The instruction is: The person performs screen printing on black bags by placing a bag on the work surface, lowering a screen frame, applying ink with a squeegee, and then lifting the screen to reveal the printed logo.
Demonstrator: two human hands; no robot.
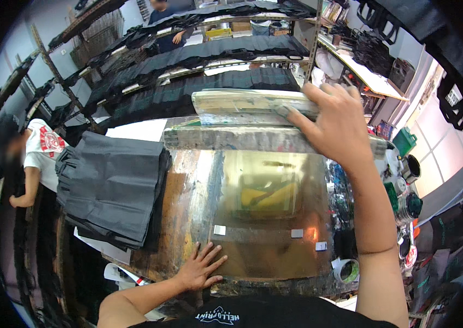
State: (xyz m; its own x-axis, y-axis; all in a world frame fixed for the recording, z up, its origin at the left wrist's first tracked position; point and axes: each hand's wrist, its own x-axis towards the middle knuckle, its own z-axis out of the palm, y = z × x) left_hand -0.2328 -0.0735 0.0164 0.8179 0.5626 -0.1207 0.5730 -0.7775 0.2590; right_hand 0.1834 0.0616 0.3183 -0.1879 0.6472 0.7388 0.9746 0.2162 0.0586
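My right hand (338,123) is closed on the right end of a pale, ink-smeared squeegee (242,103), thumb on the near side and fingers over the top. Just below the squeegee, a long stained frame bar (231,141) spans the back of the printing table (187,191). My left hand (201,270) lies flat on the table's front edge with its fingers spread, holding nothing. Ahead of it is a glossy, yellowish-brown board surface (275,254) with small pale tabs (297,233) on it.
A stack of black fabric bags (114,188) sits left of the board. Tape (346,270) lies at the front right, with ink jars (409,205) beyond. Racks (198,57) of black bags stand behind. One person (45,145) is at left, another (166,27) at the back.
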